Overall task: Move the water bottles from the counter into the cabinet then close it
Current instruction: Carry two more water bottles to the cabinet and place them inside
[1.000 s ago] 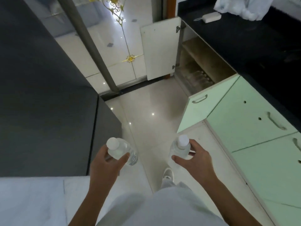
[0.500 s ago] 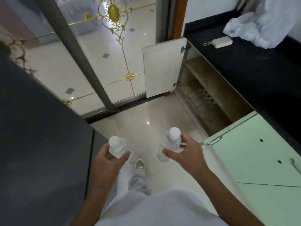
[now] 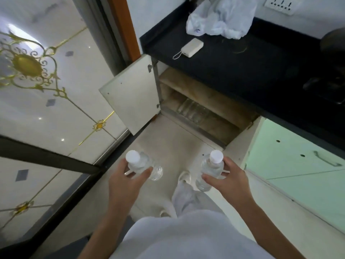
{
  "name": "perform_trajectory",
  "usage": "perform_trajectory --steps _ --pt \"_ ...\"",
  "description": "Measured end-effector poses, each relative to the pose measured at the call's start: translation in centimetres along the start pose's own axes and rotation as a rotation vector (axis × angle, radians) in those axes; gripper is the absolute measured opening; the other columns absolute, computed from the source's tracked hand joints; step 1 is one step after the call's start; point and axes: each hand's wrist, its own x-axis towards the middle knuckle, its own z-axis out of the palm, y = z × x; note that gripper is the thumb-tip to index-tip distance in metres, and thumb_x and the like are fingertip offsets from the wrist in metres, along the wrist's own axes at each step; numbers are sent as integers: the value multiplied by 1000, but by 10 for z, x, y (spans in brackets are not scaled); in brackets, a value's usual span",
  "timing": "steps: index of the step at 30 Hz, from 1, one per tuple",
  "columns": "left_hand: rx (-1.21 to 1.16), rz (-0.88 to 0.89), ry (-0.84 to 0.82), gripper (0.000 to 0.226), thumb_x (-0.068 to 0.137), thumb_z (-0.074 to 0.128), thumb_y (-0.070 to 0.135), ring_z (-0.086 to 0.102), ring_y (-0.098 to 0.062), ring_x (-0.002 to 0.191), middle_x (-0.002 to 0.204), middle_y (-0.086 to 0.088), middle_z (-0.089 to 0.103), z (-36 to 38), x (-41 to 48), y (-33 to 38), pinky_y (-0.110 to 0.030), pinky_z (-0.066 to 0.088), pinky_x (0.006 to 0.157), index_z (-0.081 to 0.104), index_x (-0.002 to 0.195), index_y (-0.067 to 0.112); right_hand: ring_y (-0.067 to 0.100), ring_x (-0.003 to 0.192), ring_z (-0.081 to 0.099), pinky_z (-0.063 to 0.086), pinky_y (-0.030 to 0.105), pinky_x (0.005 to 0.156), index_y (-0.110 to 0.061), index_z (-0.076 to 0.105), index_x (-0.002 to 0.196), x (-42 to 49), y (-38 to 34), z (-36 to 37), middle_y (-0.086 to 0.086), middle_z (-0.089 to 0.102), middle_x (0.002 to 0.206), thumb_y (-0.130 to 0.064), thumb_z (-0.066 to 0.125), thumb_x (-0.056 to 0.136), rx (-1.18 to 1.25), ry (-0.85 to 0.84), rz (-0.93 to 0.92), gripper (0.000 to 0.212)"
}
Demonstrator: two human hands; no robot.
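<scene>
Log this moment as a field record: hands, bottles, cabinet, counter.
left hand: grips left bottle below its white cap
right hand: grips right bottle below its white cap
cabinet: open, door swung wide; what look like clear bottles lie on the lower shelf
counter: black; plastic bag and small white box on it
task state: both held bottles outside the cabinet; door not yet closed

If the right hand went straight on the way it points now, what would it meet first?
Probably nothing soon: the right hand, gripping a clear white-capped water bottle, aims over bare floor tile toward the open cabinet's lower shelf, where clear bottles lie. Depth is unclear.
</scene>
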Motion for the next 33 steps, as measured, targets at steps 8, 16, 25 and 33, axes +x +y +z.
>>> perform_trajectory --steps 8,16,25,33 --pt "70 -25 6 45 73 91 27 71 1 91 101 11 75 -3 108 31 -24 58 78 67 111 30 2 91 65 57 36 89 -57 52 98 136 -58 51 -41 59 92 -56 88 60 35 -79 -30 52" --pt "120 -40 36 47 68 93 23 73 -8 94 97 10 76 -20 200 58 -32 60 85 69 109 27 3 99 66 58 41 88 -40 56 116 230 -137 73 -20 69 107 -63 83 57 69 -141 -81 70" --pt "248 64 -284 43 72 90 21 61 20 80 91 17 69 -11 332 76 -6 49 67 64 107 27 8 97 62 48 28 81 -52 50 111 257 -160 95 -23 63 100 -47 91 61 75 113 200 65" --pt "354 207 -610 52 72 89 33 59 5 90 97 23 63 19 418 99 -24 46 75 56 113 39 6 93 65 46 19 73 -51 49 111 226 -157 124 -28 64 93 -45 90 63 165 378 511 63"
